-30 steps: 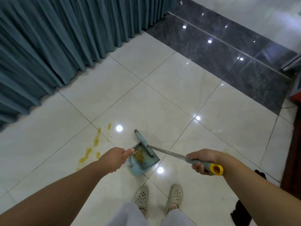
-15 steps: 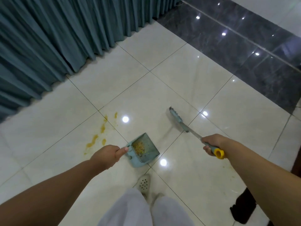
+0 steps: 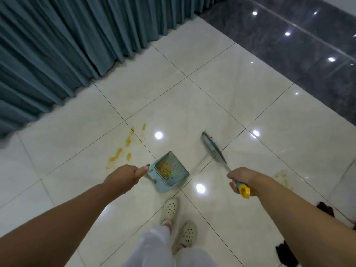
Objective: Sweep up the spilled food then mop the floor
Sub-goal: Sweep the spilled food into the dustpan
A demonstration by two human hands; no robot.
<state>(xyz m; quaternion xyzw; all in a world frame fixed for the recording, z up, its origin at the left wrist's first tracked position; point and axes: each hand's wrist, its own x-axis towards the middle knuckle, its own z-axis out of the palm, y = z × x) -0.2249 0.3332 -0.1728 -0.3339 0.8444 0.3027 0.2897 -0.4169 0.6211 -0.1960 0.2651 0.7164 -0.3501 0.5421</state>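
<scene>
While yellow stains [image 3: 123,149] mark the floor [image 3: 221,97] at left, our left hand [image 3: 123,177] curls its fingers around the crumb-filled dustpan [image 3: 170,171]; our right hand [image 3: 242,179] grips the broom [image 3: 213,149], raised right of the pan.

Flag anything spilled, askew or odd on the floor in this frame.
Yellow-orange smears stain the pale tiles left of the dustpan, with fainter yellowish marks by the right forearm. The dustpan already holds swept crumbs. The smears look wet, so the broom probably won't lift them. Nothing looks damaged.
</scene>
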